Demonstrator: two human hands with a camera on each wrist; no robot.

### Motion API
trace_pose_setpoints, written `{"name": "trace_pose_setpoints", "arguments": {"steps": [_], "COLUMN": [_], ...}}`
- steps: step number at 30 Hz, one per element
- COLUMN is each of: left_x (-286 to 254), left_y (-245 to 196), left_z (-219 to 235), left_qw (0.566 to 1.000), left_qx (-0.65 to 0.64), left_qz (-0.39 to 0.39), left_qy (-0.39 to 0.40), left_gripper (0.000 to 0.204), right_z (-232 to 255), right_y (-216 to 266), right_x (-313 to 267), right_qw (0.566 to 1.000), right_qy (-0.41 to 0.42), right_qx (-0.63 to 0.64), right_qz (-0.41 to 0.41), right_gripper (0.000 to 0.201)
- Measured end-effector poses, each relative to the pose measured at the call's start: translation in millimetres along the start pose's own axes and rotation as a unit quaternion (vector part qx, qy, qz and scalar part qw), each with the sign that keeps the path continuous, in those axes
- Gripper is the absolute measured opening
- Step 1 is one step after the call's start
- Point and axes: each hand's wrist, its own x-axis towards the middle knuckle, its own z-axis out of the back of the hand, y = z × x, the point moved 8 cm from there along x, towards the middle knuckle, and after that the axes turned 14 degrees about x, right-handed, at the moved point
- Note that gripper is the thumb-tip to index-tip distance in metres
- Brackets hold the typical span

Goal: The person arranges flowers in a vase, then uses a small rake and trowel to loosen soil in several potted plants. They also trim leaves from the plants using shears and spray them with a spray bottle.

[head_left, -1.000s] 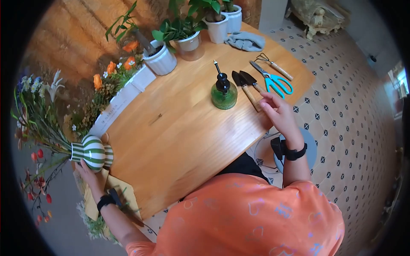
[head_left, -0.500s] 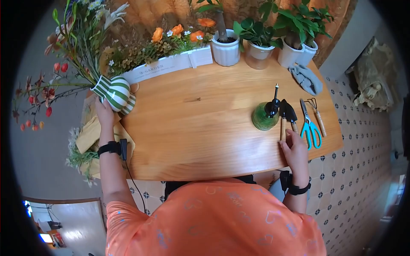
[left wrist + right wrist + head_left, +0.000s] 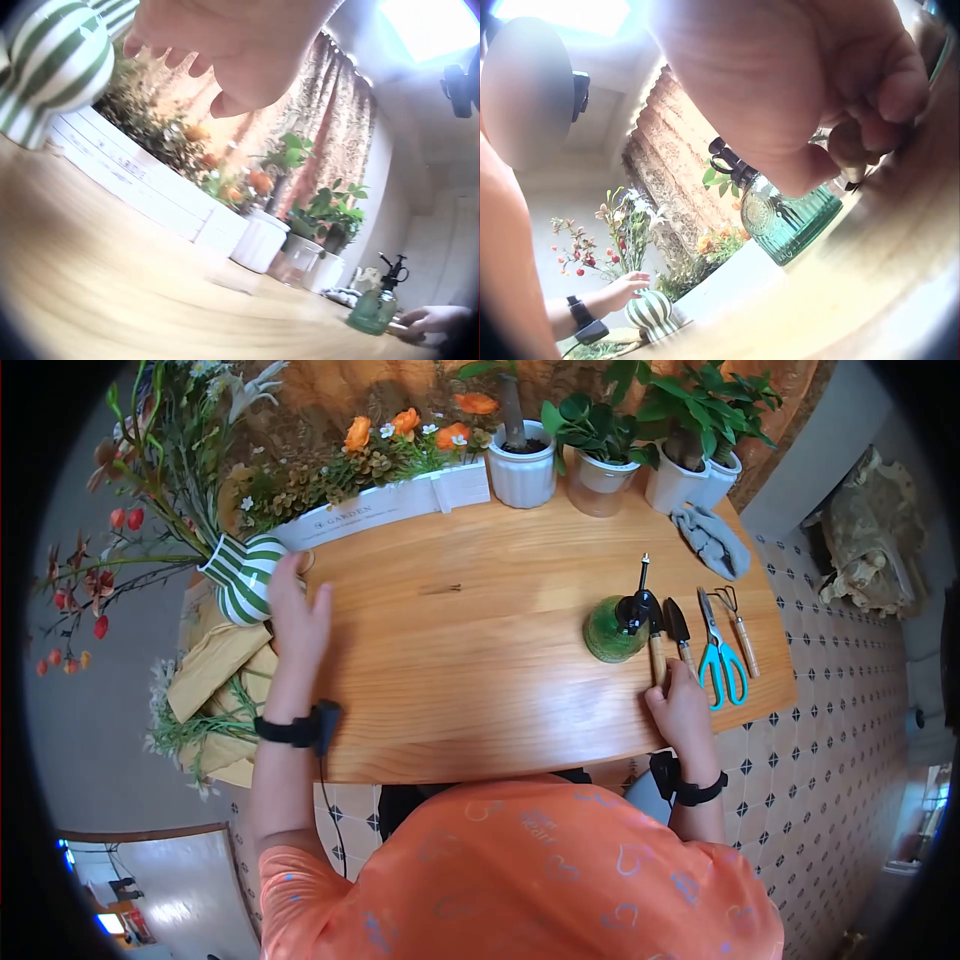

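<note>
The green-and-white striped vase [image 3: 245,577] holds tall artificial flowers at the table's left end. My left hand [image 3: 299,610] is raised at its right side, thumb apart; the left wrist view shows the fingers extended near the vase [image 3: 64,56], contact unclear. At the right, my right hand [image 3: 684,710] has its fingers curled around the wooden handle of a small trowel [image 3: 657,650]. A second trowel [image 3: 679,625] lies just beside it. The green glass spray bottle [image 3: 612,632] stands to the left of the trowels.
Teal-handled scissors [image 3: 722,665], a small hand rake [image 3: 745,635] and grey gloves [image 3: 712,542] lie at the right. Along the back stand a white planter box [image 3: 400,506] and several potted plants. Brown wrapping paper [image 3: 215,670] with white-flowered stems lies at the left edge.
The left hand has come away from the vase's neck and moved to its right side. The vase has turned slightly. My right hand has come down onto the trowel handle.
</note>
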Motion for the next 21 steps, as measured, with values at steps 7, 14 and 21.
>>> {"name": "trace_pose_setpoints", "arguments": {"steps": [7, 14, 21], "left_x": [53.9, 103.6, 121.8], "left_y": [-120.2, -190.3, -184.6], "left_z": [-40.3, -92.3, -90.1], "left_qw": [0.975, 0.946, 0.956], "left_qx": [-0.158, -0.137, -0.041], "left_qz": [-0.137, -0.247, -0.288], "left_qy": [0.08, 0.157, 0.042], "left_gripper": [0.042, 0.039, 0.03], "right_z": [37.3, 60.4, -55.6], "right_y": [15.3, 131.1, 225.6], "right_x": [-30.3, -23.4, 113.3], "right_qw": [0.987, 0.969, 0.964], "right_qy": [-0.058, -0.108, -0.089], "right_qx": [0.148, 0.203, 0.092], "right_qz": [-0.016, 0.087, 0.234], "right_gripper": [0.038, 0.047, 0.028]}}
